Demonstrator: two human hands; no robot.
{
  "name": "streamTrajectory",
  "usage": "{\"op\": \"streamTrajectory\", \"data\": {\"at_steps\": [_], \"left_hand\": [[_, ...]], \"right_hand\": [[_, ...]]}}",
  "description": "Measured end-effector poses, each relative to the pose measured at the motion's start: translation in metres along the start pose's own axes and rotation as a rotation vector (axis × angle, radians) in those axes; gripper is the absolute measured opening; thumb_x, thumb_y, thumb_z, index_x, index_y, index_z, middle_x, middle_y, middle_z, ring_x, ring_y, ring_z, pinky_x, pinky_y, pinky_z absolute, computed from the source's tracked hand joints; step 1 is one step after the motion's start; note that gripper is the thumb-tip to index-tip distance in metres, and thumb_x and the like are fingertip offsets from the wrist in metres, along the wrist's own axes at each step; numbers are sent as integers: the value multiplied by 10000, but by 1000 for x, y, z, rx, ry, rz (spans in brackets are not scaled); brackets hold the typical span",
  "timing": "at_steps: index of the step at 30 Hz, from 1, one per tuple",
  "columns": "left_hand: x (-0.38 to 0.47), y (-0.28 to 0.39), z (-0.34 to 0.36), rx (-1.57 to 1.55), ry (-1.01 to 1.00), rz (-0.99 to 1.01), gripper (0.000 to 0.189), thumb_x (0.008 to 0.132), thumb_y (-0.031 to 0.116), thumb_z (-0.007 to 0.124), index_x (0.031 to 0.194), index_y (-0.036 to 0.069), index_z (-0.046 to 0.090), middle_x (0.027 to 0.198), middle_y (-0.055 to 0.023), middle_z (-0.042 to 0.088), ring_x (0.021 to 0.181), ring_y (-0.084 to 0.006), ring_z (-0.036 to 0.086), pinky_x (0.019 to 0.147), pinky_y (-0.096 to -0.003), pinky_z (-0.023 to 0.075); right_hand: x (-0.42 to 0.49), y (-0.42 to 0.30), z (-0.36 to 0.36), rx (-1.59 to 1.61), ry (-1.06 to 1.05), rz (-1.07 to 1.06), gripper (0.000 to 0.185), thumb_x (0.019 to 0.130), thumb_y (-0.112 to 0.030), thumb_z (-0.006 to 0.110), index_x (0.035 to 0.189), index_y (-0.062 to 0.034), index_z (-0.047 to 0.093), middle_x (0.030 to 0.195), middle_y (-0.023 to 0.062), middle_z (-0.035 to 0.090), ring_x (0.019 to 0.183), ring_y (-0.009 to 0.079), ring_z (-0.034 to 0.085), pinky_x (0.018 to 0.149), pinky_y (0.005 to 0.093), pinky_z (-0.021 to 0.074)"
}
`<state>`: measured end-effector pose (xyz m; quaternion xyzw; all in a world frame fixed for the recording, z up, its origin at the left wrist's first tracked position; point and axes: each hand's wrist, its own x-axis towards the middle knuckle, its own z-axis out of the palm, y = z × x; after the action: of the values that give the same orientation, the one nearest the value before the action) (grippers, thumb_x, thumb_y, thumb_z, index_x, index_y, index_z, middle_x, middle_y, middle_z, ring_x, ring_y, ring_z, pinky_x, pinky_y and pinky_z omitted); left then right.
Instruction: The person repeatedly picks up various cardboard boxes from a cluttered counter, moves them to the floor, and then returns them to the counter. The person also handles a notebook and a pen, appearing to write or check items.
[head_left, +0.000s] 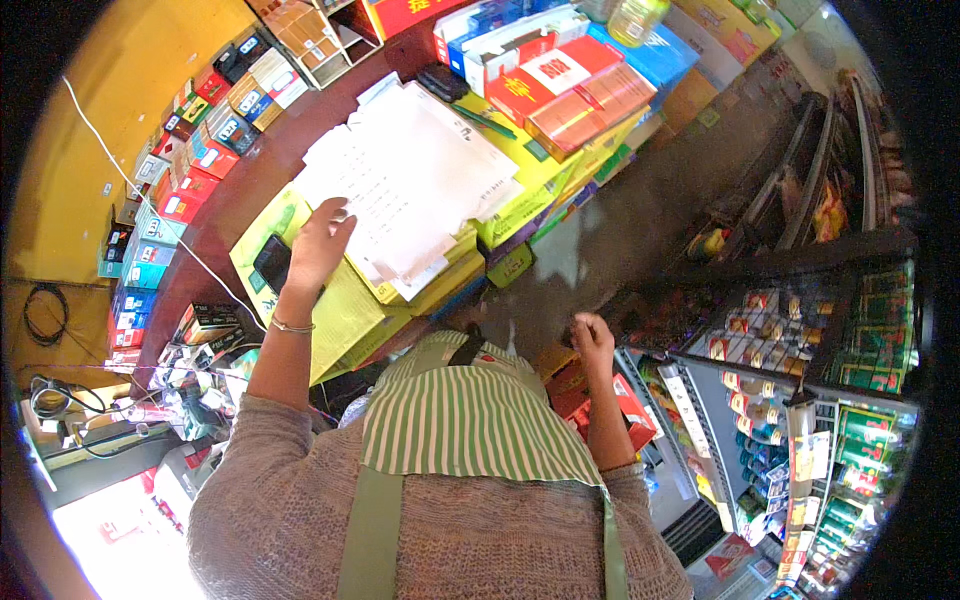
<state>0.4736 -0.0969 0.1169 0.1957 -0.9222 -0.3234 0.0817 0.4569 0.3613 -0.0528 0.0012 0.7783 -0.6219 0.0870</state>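
A loose stack of white paper sheets (409, 165) with lines of writing lies across yellow cartons (352, 319) before me. At the left edge of the sheets is my left hand (322, 244), its thumb and fingers curved and apart, with no sheet visibly pinched. Beside that wrist a black phone-like object (271, 262) rests on the yellow carton, partly covered by my forearm. My right hand (594, 337) hangs over the floor, well away from the papers. Its fingers are curled, and the inside of the palm is hidden.
Red cartons (555, 79) and a green pen (484, 121) lie beyond the papers. Small packs (202, 154) line the brown counter (251, 176). A white cable (191, 251) crosses it. Shelves of jars (757, 409) stand at right, with a red box (630, 412) near my right forearm.
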Motion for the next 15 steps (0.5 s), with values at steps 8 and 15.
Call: {"op": "streamTrajectory", "data": {"at_steps": [8, 15], "left_hand": [[-21, -57, -10, -1316, 236, -526, 415, 918, 201, 506, 1293, 34, 445, 1211, -96, 531, 1081, -202, 521, 912, -353, 422], [-87, -98, -14, -109, 665, -159, 502, 780, 70, 638, 1246, 25, 458, 1233, -172, 487, 1142, -303, 471, 953, -367, 377]], "right_hand": [[158, -171, 116, -486, -140, -675, 353, 849, -84, 584, 1190, 0, 547, 1135, 197, 566, 1071, 321, 533, 919, 374, 425], [228, -185, 205, -969, -318, -716, 609, 758, -321, 690, 1258, -39, 488, 1187, 219, 524, 1105, 374, 470, 929, 451, 406]]}}
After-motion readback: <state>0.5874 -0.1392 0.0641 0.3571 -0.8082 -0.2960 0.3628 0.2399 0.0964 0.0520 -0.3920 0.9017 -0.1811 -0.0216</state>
